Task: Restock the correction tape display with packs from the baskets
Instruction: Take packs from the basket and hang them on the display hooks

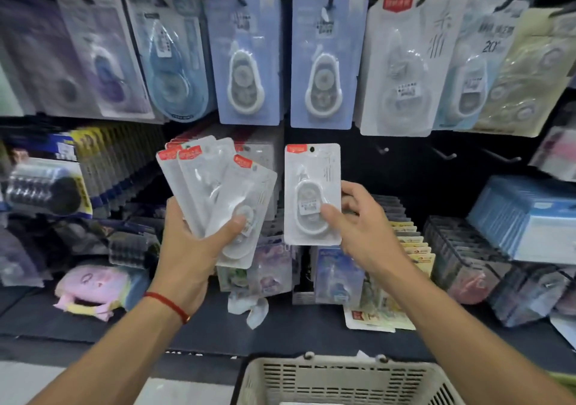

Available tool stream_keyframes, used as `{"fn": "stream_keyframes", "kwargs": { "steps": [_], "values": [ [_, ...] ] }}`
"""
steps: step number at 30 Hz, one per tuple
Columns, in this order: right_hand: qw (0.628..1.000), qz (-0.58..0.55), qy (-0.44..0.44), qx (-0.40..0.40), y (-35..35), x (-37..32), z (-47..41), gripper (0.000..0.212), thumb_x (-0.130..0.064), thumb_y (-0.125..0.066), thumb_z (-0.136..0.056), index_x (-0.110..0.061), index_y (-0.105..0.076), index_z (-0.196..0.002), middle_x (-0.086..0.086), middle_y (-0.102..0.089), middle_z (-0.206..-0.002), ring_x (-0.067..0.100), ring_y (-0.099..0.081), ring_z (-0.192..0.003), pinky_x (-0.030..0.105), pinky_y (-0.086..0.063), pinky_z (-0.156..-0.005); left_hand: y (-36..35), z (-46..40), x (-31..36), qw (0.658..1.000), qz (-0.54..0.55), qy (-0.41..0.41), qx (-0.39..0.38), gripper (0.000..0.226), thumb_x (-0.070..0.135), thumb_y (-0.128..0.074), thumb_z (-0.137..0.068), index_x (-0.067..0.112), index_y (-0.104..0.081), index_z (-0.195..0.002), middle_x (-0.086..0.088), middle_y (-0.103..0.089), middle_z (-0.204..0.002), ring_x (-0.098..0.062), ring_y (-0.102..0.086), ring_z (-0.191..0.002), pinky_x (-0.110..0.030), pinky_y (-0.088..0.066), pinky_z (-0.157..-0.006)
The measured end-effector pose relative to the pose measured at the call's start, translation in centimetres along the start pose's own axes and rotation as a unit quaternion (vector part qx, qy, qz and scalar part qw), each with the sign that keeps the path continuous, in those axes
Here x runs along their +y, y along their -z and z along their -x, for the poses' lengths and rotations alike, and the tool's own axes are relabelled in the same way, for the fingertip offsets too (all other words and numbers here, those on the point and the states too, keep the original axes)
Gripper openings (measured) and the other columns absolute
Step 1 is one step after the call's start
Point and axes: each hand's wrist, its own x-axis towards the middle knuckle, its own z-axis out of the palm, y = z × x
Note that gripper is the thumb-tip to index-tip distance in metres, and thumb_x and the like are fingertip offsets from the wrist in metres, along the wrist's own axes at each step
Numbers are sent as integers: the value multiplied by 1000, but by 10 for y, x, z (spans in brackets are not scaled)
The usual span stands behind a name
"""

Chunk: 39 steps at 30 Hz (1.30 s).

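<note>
My left hand [190, 242] grips a fanned stack of several white correction tape packs [218, 192] with red labels at the top. My right hand [358, 224] pinches a single white pack [311, 186] by its lower right side and holds it upright in front of the dark display wall. Matching white packs [402, 68] hang on the row above, right of centre. A bare peg [381, 149] juts from the wall just right of the single pack. A beige plastic basket [343, 376] sits at the bottom of the view, below my right forearm.
More bare pegs [445, 154] stick out further right. Blue packs [246, 61] and others hang along the upper row. Boxed stock [530, 217] and upright packs [411, 242] fill the shelf below. A pink pouch [93, 289] lies on the ledge at left.
</note>
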Motion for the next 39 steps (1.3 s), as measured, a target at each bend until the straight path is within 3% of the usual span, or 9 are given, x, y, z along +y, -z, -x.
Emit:
{"fn": "stream_keyframes", "kwargs": {
  "steps": [3, 8, 14, 16, 19, 23, 25, 32, 39],
  "values": [
    [999, -26, 6, 25, -7, 3, -2, 29, -30, -69, -102, -39, -59, -127, -13, -75, -101, -3, -67, -62, 11, -46, -50, 6, -1, 1, 1000, -2, -9, -12, 75, 42, -99, -63, 40, -59, -126, 7, -71, -132, -16, -71, -120, -26, -62, -86],
    [995, -77, 28, 57, -12, -1, 0, 33, -22, -71, -101, -26, -64, -133, -5, -79, -96, 9, -78, -79, 15, -54, -56, 6, 3, 3, 1000, 6, -9, -23, 76, 42, -99, -64, 38, -59, -128, 3, -71, -133, -20, -71, -121, -31, -62, -88],
    [996, -21, 38, 75, -14, 0, 1, 33, -35, -71, -100, -39, -63, -132, -7, -76, -90, 7, -71, -65, 19, -51, -51, 1, 4, 6, 1000, 12, -13, -12, 67, 37, -97, -67, 44, -61, -122, 5, -73, -129, -19, -72, -118, -32, -63, -88],
    [993, 88, -7, 73, -14, 1, -4, 51, -47, -64, -102, -32, -51, -149, -7, -75, -106, 13, -75, -85, 35, -60, -70, -1, 5, 6, 1000, 9, -18, -1, 67, 37, -97, -67, 44, -60, -122, 6, -73, -128, -18, -72, -117, -32, -63, -89],
    [957, 273, -91, 35, -14, 6, -2, 67, -59, -52, -102, -22, -41, -157, 1, -58, -148, 21, -59, -131, 47, -48, -109, -5, 7, 4, 1000, 1, -12, -10, 72, 36, -97, -67, 39, -58, -128, 6, -72, -130, -18, -72, -119, -34, -63, -90],
    [987, 127, -76, -71, -31, 7, 16, 32, -55, -64, -97, -31, -73, -116, -18, -76, -109, -2, -69, -100, 39, -58, -99, -14, 13, -3, 999, 6, 33, -42, 83, 35, -98, -64, 35, -55, -135, 5, -72, -131, -20, -71, -120, -44, -61, -93],
    [988, 91, -56, -113, -41, 8, 22, 39, -64, -69, -85, -32, -75, -108, -20, -78, -103, 0, -72, -98, 36, -61, -92, -18, 17, -7, 996, 7, 50, -72, 84, 31, -99, -68, 33, -53, -138, 2, -72, -132, -23, -71, -122, -45, -62, -92],
    [998, -2, -65, -17, -47, 17, 25, 49, -65, -80, -69, -31, -72, -104, -14, -79, -99, 8, -76, -93, 38, -64, -84, -24, 18, -2, 983, 107, 117, -93, 65, 23, -82, -89, 27, -49, -144, -5, -70, -138, -30, -70, -124, -52, -61, -95],
    [994, -32, -8, 102, -36, 3, 16, 21, -31, -67, -102, -27, -57, -120, -9, -80, -102, 7, -77, -93, 21, -58, -73, -13, 14, 0, 995, 16, 94, -18, 43, 28, -77, -92, 37, -59, -131, 5, -74, -126, -24, -77, -107, -50, -66, -70]
  ]
}}
